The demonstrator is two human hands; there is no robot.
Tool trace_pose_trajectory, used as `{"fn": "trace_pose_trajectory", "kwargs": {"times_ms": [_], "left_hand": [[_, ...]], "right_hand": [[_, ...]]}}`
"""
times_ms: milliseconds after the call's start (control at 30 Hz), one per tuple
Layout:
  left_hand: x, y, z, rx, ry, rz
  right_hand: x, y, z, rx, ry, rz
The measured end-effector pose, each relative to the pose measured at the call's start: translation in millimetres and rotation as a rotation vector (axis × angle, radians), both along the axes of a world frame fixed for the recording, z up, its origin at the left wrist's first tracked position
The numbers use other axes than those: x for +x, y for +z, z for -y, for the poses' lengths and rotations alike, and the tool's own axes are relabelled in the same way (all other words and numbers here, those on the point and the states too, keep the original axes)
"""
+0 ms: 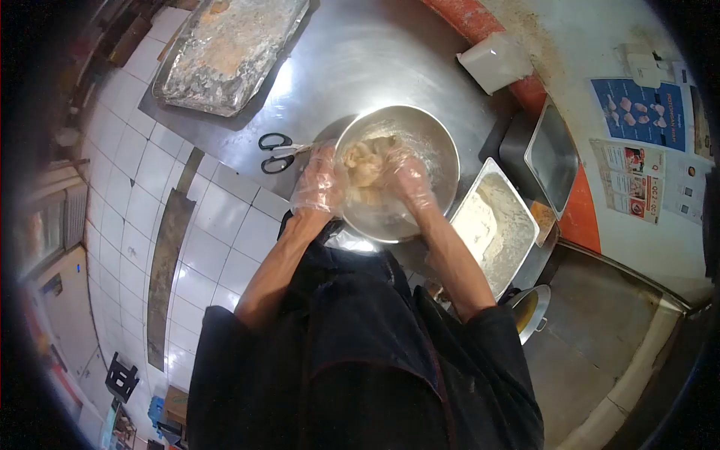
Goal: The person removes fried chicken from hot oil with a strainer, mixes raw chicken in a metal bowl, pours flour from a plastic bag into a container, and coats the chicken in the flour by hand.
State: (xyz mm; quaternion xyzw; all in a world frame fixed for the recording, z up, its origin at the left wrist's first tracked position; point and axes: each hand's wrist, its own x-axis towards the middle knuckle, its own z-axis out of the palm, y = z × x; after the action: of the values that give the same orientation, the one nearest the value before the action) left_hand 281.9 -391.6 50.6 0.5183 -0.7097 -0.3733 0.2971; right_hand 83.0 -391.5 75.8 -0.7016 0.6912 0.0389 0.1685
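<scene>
Both gloved hands (367, 184) in the steel bowl (442, 150) — pale dough (365, 166) between them

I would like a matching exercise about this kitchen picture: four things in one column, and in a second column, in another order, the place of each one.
Things:
1. scissors
2. metal bowl
3. foil-lined tray
4. deep pan with flour

Places:
A. at the far left end of the steel counter
B. to the right of the bowl, at the counter's edge
C. just left of the bowl, on the counter
D. in the middle, with the gloved left hand and right hand inside it

Pairs: 1-C, 2-D, 3-A, 4-B
</scene>
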Motion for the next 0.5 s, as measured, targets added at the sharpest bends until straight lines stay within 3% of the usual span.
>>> {"fn": "trace_pose_trajectory", "kwargs": {"times_ms": [67,133,167,200,267,367,433,467,500], "left_hand": [[-1.8,4.3,-1.5,-0.013,0.021,0.077],[-2.1,18.4,-1.8,0.115,0.060,-0.001],[-3.5,16.5,-4.1,0.119,0.067,-0.001],[-7.1,11.8,-5.2,0.229,0.118,-0.034],[-13.6,13.6,-2.7,0.348,0.174,-0.068],[-17.3,27.0,6.6,0.343,0.086,0.061],[-12.4,19.1,7.6,0.201,0.091,0.037],[-10.7,19.7,8.9,0.201,0.085,0.037],[-10.5,20.5,11.8,0.224,0.068,0.052]], "right_hand": [[-25.7,7.4,14.3,0.147,-0.047,0.043],[-55.0,5.7,23.6,0.337,-0.546,0.728],[-63.7,-30.2,15.5,0.343,-0.542,0.726],[-79.7,-91.7,0.1,0.143,-0.405,1.089],[-2.1,37.9,0.1,-0.333,0.193,-0.037],[2.6,39.6,-44.4,-0.110,0.213,-0.316],[-30.3,50.2,-60.3,0.289,0.420,0.352],[-28.2,66.9,-54.0,0.287,0.414,0.352],[-28.3,88.4,-42.6,0.469,0.120,0.362]]}}
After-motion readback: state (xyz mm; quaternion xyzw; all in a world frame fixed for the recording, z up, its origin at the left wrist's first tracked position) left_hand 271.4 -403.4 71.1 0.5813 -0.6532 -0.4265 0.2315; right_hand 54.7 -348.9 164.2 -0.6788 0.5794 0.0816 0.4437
